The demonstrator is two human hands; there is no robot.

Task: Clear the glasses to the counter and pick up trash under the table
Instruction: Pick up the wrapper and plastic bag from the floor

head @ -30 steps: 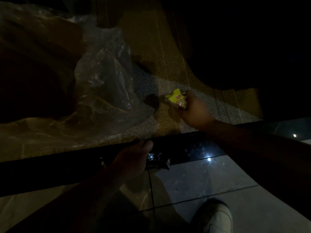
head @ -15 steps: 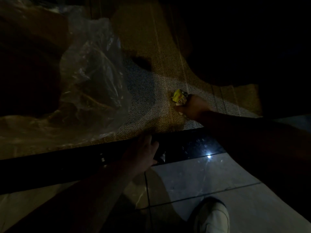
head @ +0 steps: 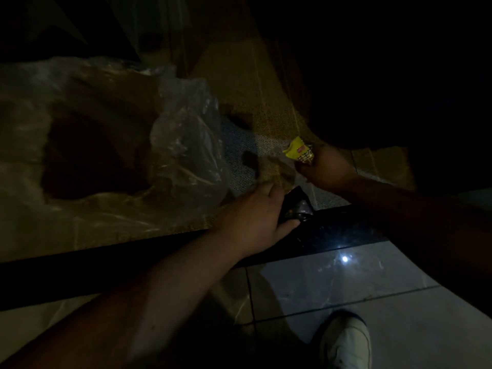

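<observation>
A: Where is the trash?

B: There are 2 bits. The right hand has a yellow wrapper over the rug. Its fingers are pinched shut on the wrapper's lower end.

A: And the other bit?

B: A black wrapper is under the left hand, just below the yellow wrapper, at the rug's edge. The thumb and fingers are closed on it.

A: Will they be hard to hold?

B: I think not. Both look thin, light and crinkly. They may be a bit slippery, so a pinch on a folded edge should hold best.

A: What is left of the yellow wrapper?

B: A big clear plastic bag lies on the rug. A white shoe stands on the shiny floor, nearer the person.
</observation>
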